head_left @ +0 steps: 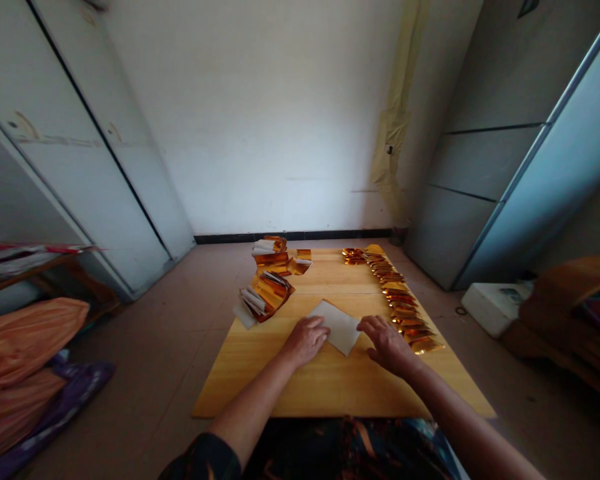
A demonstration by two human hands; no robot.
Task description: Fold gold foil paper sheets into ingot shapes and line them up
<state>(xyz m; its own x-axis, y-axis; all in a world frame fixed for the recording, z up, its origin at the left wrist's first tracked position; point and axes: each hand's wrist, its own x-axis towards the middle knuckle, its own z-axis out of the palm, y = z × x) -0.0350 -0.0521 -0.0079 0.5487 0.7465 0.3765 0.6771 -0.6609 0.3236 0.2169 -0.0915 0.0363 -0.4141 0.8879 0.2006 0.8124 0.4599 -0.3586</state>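
Observation:
A square sheet of paper (341, 327) lies on the wooden table with its pale side up and a thin gold-orange edge at its top. My left hand (307, 340) is on the left part of the sheet, its fingers curled together at the edge. At the opposite corner, the fingertips of my right hand (387, 343) touch the paper, with the thumb held apart below. Just beyond my right hand runs a row of folded gold foil pieces (403, 303). Loose stacks of gold foil paper (267, 297) lie beyond my left hand.
The wooden table (325, 393) stands in front of my lap. More gold sheets (273, 260) and small folded gold pieces (354, 256) are at its far side. A white box (497, 307) and wooden chair (575, 320) are right; orange cloth (30, 340) is left.

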